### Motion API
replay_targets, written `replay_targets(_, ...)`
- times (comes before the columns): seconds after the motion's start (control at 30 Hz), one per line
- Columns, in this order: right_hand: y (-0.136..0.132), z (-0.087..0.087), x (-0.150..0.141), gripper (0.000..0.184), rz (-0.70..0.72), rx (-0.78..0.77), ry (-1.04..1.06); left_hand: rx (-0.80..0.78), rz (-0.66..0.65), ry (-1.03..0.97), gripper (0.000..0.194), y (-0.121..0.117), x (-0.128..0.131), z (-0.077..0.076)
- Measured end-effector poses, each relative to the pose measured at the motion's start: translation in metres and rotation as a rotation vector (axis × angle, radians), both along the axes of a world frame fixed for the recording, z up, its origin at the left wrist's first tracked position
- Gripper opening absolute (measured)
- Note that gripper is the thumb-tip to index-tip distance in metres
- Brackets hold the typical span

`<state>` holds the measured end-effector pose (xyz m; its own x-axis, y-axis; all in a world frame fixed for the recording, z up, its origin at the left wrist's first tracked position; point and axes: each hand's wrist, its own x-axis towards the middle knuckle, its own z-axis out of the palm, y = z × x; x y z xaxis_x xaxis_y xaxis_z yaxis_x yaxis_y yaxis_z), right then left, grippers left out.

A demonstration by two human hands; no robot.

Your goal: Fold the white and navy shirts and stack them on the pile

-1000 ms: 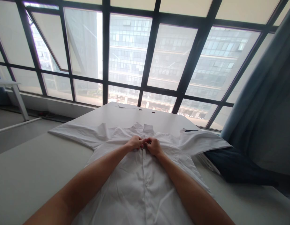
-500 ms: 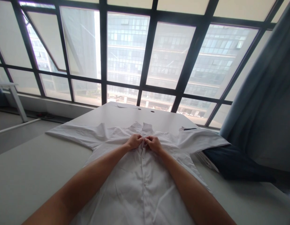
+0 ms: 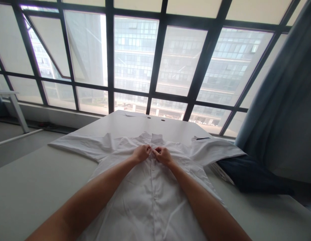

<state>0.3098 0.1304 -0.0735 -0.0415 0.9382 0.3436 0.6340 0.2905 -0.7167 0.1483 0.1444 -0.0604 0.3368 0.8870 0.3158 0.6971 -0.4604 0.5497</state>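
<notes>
A white shirt (image 3: 147,194) lies spread face up on the white table (image 3: 32,187), sleeves stretched out to both sides and collar pointing toward the window. My left hand (image 3: 141,153) and my right hand (image 3: 162,155) meet at the shirt's front placket just below the collar. Both have their fingers curled and pinched on the fabric edges there, knuckles almost touching. Whatever sits between the fingertips is too small to see.
A dark blue garment (image 3: 248,175) lies at the table's right edge under the shirt's right sleeve. A blue curtain (image 3: 283,100) hangs at the right. Large windows (image 3: 155,60) fill the back. Another white table (image 3: 9,97) stands far left.
Both hands stay pinched at the same spot on the placket, with only small finger movements. The view has shifted slightly.
</notes>
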Motion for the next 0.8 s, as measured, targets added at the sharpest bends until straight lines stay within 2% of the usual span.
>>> replay_targets(0.13,-0.002,-0.001,-0.004,0.025,-0.031,0.068,-0.187,0.015,0.026,0.140,0.022,-0.006,0.001,0.000)
replay_targets(0.3,-0.005,0.000,-0.008,0.018,-0.096,0.047,-0.265,-0.023,0.062,0.156,0.019,-0.008,0.006,0.004)
replay_targets(0.5,-0.006,0.002,-0.016,0.033,-0.198,0.007,-0.295,-0.070,0.114,0.226,0.023,-0.012,0.011,0.011)
replay_targets(0.63,-0.004,0.005,-0.013,0.025,-0.199,-0.001,-0.244,-0.107,0.087,0.172,0.026,-0.013,0.012,0.011)
replay_targets(0.8,-0.006,0.009,0.000,0.016,-0.004,-0.213,0.083,-0.170,0.069,0.093,0.026,-0.010,0.010,0.010)
